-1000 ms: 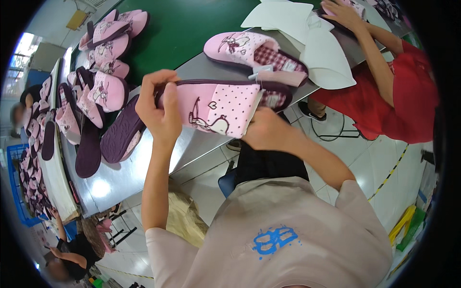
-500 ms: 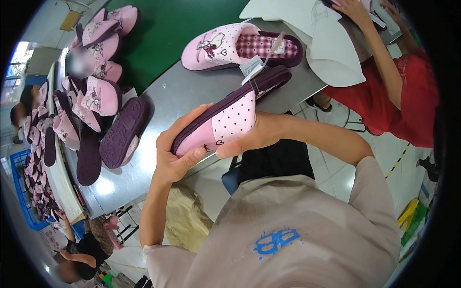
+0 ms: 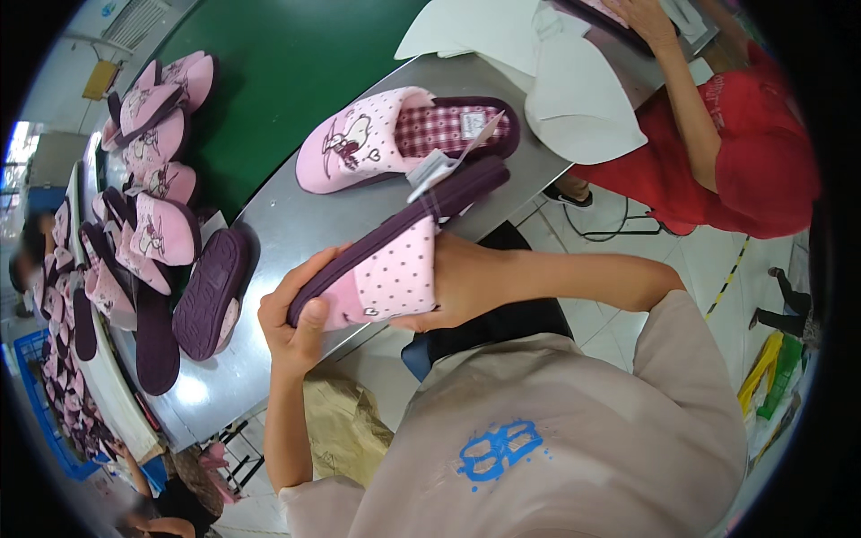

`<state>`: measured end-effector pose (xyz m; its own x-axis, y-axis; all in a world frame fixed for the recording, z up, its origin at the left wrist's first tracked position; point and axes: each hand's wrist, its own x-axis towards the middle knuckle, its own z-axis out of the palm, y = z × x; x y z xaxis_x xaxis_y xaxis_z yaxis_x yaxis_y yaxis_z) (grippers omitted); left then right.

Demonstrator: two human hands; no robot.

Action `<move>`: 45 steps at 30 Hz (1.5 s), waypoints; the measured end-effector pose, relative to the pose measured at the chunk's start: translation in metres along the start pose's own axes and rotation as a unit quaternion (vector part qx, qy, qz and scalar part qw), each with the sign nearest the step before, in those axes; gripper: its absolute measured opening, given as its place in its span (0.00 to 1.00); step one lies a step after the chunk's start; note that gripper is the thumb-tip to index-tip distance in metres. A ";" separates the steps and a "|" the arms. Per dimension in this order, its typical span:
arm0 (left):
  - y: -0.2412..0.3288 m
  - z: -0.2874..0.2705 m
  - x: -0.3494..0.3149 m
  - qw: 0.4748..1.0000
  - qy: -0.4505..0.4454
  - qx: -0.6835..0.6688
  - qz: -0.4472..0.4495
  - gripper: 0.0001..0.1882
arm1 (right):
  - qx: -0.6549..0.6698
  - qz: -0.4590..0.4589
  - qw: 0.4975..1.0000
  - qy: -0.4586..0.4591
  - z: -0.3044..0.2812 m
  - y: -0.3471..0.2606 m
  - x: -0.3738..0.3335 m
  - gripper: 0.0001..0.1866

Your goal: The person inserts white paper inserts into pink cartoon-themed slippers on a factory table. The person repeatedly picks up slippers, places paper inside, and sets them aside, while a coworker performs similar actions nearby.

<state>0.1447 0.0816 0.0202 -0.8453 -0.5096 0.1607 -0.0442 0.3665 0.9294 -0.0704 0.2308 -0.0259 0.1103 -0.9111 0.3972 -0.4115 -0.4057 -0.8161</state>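
Observation:
A pink dotted slipper with a dark purple sole is held on its side above the metal table's near edge. My left hand is closed around its toe end, thumb on the pink upper and fingers against the sole's edge. My right hand grips it at the foot opening, its fingers mostly hidden by the upper. A white paper tag hangs by the opening. Just beyond lies a matching slipper, right side up, with a checked red insole and its toe to the left.
Several pink slippers are piled at the left, beside an upturned purple sole. White sheets overhang the metal table at the far right, near a person in red. A blue crate of slippers stands lower left.
The whole view has shifted, so the table things appear lower and further left. Both hands still hold the slipper; my right thumb has slid down to its lower side.

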 end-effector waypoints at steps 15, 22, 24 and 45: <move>-0.027 -0.022 0.075 0.981 0.050 0.160 -0.099 0.17 | -0.416 -0.005 0.886 0.204 -0.093 -0.024 -0.030 0.10; 0.025 0.045 0.070 0.966 0.003 0.240 0.093 0.14 | -0.506 0.315 0.769 0.231 -0.178 0.052 -0.087 0.53; 0.032 0.080 0.065 0.924 -0.031 0.339 0.173 0.14 | -0.503 0.348 0.759 0.224 -0.170 0.062 -0.089 0.60; 0.005 0.046 0.074 0.951 -0.063 0.205 0.223 0.12 | -0.435 -0.006 0.806 0.402 -0.172 0.051 -0.093 0.19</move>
<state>0.0573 0.0810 0.0215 -0.8850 -0.1442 0.4427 0.1513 0.8102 0.5663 -0.2566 0.3072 -0.0321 -0.3595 -0.4233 0.8316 -0.9315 0.1105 -0.3465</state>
